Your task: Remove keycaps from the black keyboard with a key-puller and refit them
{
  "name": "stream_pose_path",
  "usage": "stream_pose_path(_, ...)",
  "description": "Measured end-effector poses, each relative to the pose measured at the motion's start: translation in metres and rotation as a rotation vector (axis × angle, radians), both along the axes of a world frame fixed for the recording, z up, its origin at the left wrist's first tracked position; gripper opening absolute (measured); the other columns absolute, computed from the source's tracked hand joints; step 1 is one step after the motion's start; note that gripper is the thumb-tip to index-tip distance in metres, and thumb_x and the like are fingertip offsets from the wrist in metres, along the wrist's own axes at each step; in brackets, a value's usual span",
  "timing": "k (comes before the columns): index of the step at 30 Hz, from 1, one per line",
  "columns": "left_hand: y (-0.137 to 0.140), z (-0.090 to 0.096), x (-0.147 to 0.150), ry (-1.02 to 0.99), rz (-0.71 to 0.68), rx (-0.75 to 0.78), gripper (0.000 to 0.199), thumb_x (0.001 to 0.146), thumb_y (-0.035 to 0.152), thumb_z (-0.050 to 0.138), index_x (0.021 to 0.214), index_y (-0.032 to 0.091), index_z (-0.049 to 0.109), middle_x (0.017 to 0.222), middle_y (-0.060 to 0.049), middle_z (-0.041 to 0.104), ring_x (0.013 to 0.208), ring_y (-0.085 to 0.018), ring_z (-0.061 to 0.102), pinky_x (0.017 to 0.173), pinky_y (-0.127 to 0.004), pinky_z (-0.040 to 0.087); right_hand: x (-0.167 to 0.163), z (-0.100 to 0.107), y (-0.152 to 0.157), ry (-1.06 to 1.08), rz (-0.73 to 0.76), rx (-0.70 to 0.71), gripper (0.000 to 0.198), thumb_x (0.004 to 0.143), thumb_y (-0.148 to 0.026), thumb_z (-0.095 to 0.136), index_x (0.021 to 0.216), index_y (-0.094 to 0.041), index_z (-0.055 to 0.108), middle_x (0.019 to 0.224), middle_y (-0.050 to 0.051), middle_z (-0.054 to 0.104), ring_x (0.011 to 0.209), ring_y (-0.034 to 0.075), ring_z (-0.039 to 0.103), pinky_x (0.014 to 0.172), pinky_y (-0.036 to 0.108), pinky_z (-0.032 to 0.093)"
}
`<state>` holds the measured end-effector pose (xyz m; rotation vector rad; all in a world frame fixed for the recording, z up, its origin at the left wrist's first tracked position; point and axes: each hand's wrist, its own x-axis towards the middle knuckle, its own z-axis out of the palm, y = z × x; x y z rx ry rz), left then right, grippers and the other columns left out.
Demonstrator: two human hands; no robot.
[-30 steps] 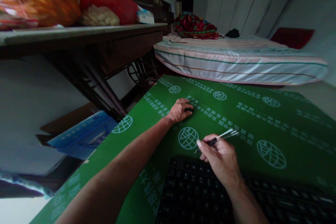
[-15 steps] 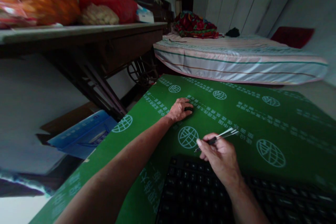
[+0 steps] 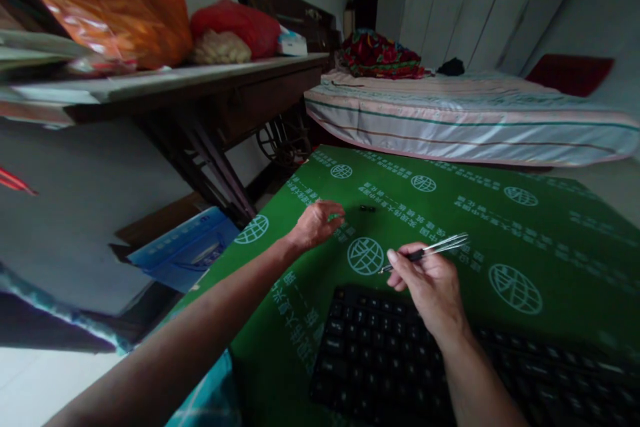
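Observation:
In my right hand is a keycap puller. Its black middle is pinched between thumb and fingers, and thin metal wires fan out to the right; a dark narrow tip points left. Below this hand lies a black keyboard, partly covered by my right forearm. My left hand hovers or rests over the board, fingers loosely curled with a gap between thumb and fingers and nothing seen in it. To its right, some small black pieces, perhaps keycaps, lie on the green board.
A sewing-machine table on the left carries an orange bag, a red bag and a small box. A blue carton sits below it. Beyond the board stands a bed with a bundled floral blanket.
My left hand has let go of the small black pieces and drawn back to the left. My right hand keeps the keycap puller. The view has shifted slightly left.

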<state>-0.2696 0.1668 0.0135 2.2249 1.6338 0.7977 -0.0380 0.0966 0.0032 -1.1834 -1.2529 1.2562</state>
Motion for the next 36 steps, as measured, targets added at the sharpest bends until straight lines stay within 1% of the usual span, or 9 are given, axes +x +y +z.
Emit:
stream_pose_path(3, -0.048, 0.008, -0.006, -0.030, -0.016, -0.069, 0.017, 0.080, 0.026, 0.055, 0.084, 0.019, 0.070, 0.096, -0.003, 0.072, 0.087, -0.018, 0.066, 0.078, -0.029, 0.053, 0.002, 0.007, 0.000, 0.028, 0.014, 0.020, 0.037, 0.072, -0.049, 0.069, 0.082, -0.015, 0.059, 0.054, 0.001, 0.064, 0.047, 0.013, 0.060, 0.046, 0.023, 0.050)
stream_pose_path(6, -0.087, 0.009, -0.002, -0.079, -0.028, -0.133, 0.016, 0.081, 0.025, 0.056, 0.088, 0.018, 0.069, 0.097, -0.004, 0.072, 0.083, -0.015, 0.067, 0.073, -0.027, 0.054, 0.004, 0.015, -0.003, -0.004, 0.099, 0.028, 0.039, 0.073, -0.051, 0.067, 0.084, -0.014, 0.060, 0.056, 0.002, 0.065, 0.049, 0.014, 0.062, 0.046, 0.024, 0.051)
stream_pose_path(10, -0.114, 0.004, 0.013, -0.237, -0.044, -0.171, 0.016, 0.080, 0.025, 0.060, 0.092, 0.018, 0.069, 0.106, -0.006, 0.070, 0.094, -0.017, 0.065, 0.084, -0.032, 0.053, 0.006, 0.028, -0.009, -0.148, 0.292, 0.050, 0.039, 0.076, -0.051, 0.063, 0.084, -0.013, 0.063, 0.055, 0.001, 0.064, 0.050, 0.014, 0.062, 0.048, 0.023, 0.051)
stream_pose_path(13, -0.120, -0.005, 0.022, -0.370, -0.065, -0.134, 0.015, 0.080, 0.025, 0.061, 0.091, 0.018, 0.069, 0.111, -0.007, 0.067, 0.104, -0.018, 0.061, 0.092, -0.037, 0.049, 0.008, 0.033, -0.012, -0.283, 0.383, 0.068, 0.038, 0.078, -0.051, 0.061, 0.083, -0.014, 0.064, 0.056, 0.000, 0.062, 0.045, 0.010, 0.056, 0.044, 0.021, 0.047)
stream_pose_path(16, -0.121, -0.013, 0.026, -0.415, -0.096, -0.120, 0.014, 0.080, 0.023, 0.061, 0.092, 0.018, 0.068, 0.113, -0.008, 0.066, 0.107, -0.019, 0.059, 0.094, -0.040, 0.048, 0.010, 0.036, -0.014, -0.412, 0.421, 0.063, 0.037, 0.079, -0.051, 0.060, 0.080, -0.015, 0.065, 0.055, -0.002, 0.060, 0.040, 0.007, 0.050, 0.040, 0.019, 0.042)
stream_pose_path(20, -0.119, -0.020, 0.024, -0.449, -0.128, -0.124, 0.014, 0.081, 0.023, 0.060, 0.092, 0.018, 0.067, 0.113, -0.008, 0.065, 0.108, -0.019, 0.058, 0.095, -0.041, 0.047, 0.011, 0.038, -0.015, -0.483, 0.412, 0.082, 0.031, 0.081, -0.046, 0.058, 0.076, -0.016, 0.064, 0.054, -0.002, 0.059, 0.041, 0.007, 0.050, 0.041, 0.018, 0.042)
stream_pose_path(25, -0.119, -0.020, 0.027, -0.496, -0.189, -0.117, 0.015, 0.080, 0.024, 0.062, 0.093, 0.017, 0.067, 0.112, -0.010, 0.065, 0.111, -0.020, 0.056, 0.096, -0.043, 0.046, 0.011, 0.037, -0.016, -0.543, 0.385, 0.090, 0.024, 0.079, -0.040, 0.059, 0.076, -0.017, 0.065, 0.052, -0.003, 0.059, 0.040, 0.008, 0.051, 0.041, 0.019, 0.042)
stream_pose_path(31, -0.123, -0.020, 0.035, -0.447, -0.282, -0.082, 0.017, 0.081, 0.022, 0.061, 0.095, 0.016, 0.068, 0.112, -0.011, 0.066, 0.113, -0.020, 0.055, 0.097, -0.042, 0.046, 0.010, 0.034, -0.016, -0.583, 0.392, 0.105, 0.021, 0.080, -0.038, 0.058, 0.075, -0.018, 0.065, 0.045, -0.004, 0.056, 0.040, 0.011, 0.054, 0.042, 0.020, 0.043)
stream_pose_path(36, -0.123, -0.019, 0.038, -0.408, -0.308, -0.062, 0.021, 0.080, 0.022, 0.062, 0.099, 0.014, 0.066, 0.113, -0.011, 0.064, 0.115, -0.021, 0.053, 0.099, -0.041, 0.043, 0.008, 0.034, -0.016, -0.679, 0.428, 0.127, 0.022, 0.080, -0.039, 0.057, 0.075, -0.019, 0.064, 0.047, -0.004, 0.056, 0.042, 0.010, 0.053, 0.043, 0.020, 0.040)
